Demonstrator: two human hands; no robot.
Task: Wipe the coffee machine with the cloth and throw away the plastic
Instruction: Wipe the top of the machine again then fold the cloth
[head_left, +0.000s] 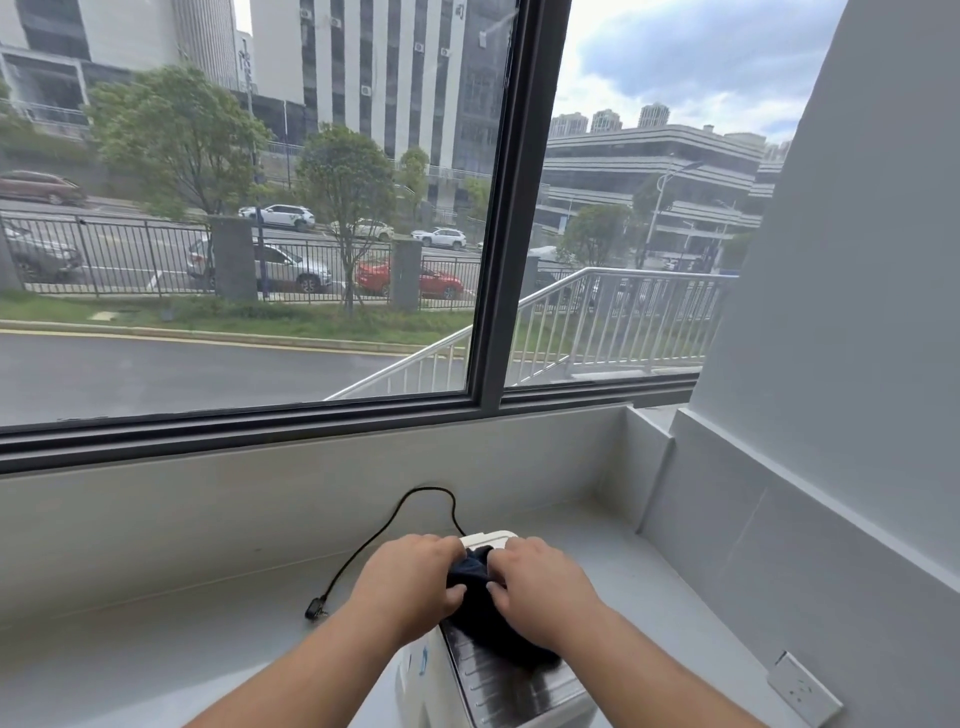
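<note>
A white coffee machine with a ribbed metal top stands on the grey counter at the bottom centre. A dark navy cloth lies bunched on its top. My left hand and my right hand both press down on the cloth, fingers curled into it, one on each side. The machine's white rear edge shows just beyond my fingers. No plastic is visible in this view.
A black power cord loops from the machine's back to a plug lying on the counter at left. A wall socket sits low on the right wall. A large window rises behind the counter.
</note>
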